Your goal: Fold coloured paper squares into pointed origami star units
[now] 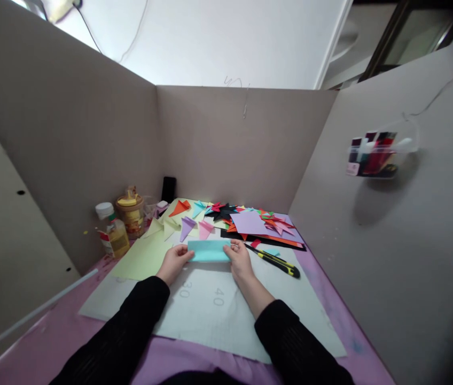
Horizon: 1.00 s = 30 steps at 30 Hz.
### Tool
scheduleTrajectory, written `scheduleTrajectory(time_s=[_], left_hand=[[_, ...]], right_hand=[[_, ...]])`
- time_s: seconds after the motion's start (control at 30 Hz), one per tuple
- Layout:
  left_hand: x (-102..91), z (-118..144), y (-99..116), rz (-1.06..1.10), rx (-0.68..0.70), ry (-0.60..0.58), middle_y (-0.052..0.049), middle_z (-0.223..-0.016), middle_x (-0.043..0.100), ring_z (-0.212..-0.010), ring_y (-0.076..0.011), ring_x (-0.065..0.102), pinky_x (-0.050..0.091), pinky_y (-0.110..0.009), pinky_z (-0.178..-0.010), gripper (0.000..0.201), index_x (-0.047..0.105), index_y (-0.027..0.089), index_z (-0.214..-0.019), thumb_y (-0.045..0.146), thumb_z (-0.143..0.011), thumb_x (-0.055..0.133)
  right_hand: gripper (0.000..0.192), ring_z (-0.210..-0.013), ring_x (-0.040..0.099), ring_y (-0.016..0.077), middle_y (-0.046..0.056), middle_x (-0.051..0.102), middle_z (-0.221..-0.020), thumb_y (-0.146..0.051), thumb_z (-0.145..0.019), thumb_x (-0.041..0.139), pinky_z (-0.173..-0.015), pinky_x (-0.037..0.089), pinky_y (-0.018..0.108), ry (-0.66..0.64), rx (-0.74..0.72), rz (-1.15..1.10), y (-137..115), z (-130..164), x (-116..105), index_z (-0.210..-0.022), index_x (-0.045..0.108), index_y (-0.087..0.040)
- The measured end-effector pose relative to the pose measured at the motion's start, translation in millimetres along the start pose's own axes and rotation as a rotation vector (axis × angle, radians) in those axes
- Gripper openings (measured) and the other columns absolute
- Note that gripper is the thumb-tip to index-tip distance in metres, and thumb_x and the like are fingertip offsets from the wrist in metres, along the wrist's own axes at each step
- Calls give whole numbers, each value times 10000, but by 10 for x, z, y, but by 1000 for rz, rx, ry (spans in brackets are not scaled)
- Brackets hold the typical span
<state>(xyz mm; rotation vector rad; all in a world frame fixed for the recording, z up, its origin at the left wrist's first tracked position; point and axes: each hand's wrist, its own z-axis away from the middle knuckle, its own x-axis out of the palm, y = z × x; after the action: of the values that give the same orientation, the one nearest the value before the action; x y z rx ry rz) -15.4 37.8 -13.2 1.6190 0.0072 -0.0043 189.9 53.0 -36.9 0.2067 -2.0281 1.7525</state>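
Observation:
A folded strip of light-blue paper [209, 251] is stretched level between my two hands, above a white sheet [206, 310] marked with numbers. My left hand [175, 261] pinches its left end, thumb in front. At the right end, my right hand [239, 259] grips it the same way. Right of my right hand lies a yellow-and-black utility knife [276, 262]. Just beyond the strip rest folded paper pieces: a purple one [187, 228], a pink one [205, 229] and an orange one [180, 207].
Pale green paper [142, 256] lies at left. Behind it stand a white-capped bottle [114, 235], a tub [131, 214] and a black phone [169, 189]. Colourful paper stars [222, 212] and a lilac sheet [248, 222] are at the back right. Grey panels [242, 144] enclose the table.

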Motion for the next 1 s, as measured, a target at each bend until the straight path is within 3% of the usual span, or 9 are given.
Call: scheduleTrajectory(time_s=[0.23,1.0], left_hand=[[-31,-26,-65,-25,-6,-20,27,-590,544,-504,-96,465,352,-205,-496,337,594,137,-725,422,-594,719],[-15,-6,-19,-6,-20,-13,45,-553,500,-482,-75,423,328,-190,-476,343,564,133,-683,418,-588,730]], right_hand=[[256,-608,535,131,5,609,-694,-320,-602,721,-590,422,259,-54,-25,-14,6,-4,11,-762,576,-183],[257,-559,444,114,-24,540,-599,-390,-631,702,-541,339,237,-2,-90,122,6,-49,-81,-704,606,-163]])
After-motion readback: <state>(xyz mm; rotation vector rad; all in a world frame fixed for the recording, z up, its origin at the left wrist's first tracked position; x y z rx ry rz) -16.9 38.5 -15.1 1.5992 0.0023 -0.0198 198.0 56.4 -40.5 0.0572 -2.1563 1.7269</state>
